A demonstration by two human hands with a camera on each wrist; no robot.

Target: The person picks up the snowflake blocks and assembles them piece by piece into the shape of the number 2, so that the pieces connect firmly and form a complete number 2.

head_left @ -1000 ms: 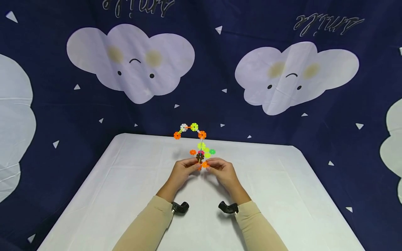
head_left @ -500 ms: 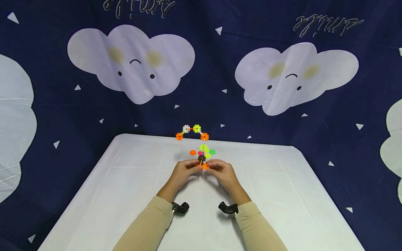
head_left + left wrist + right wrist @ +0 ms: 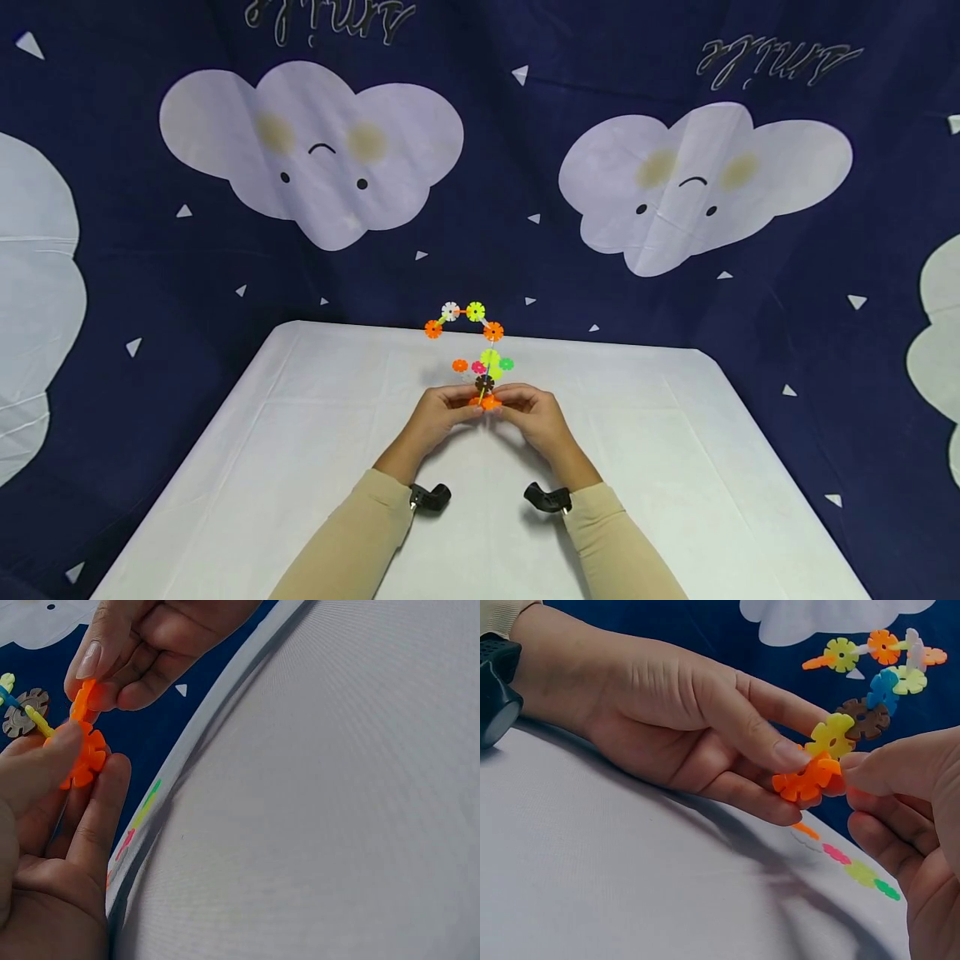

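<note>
A chain of interlocked plastic snowflake discs stands up in a hooked curve between the two hands, in the head view. It runs through yellow, blue and a dark brown disc to orange ones at its lower end. My left hand pinches an orange disc between thumb and fingers. My right hand pinches a second orange disc, seen nearly edge-on in the left wrist view. The two orange discs meet at their edges; fingers partly hide how deeply they interlock.
Loose discs lie in a row on the white table beyond the hands: orange, whitish, pink, yellow and green. Behind the table hangs a dark blue cloth with printed clouds.
The disc chain has shifted slightly to the right and down, toward the person. Both hands have lowered a little, and the orange discs between them have come closer together.
</note>
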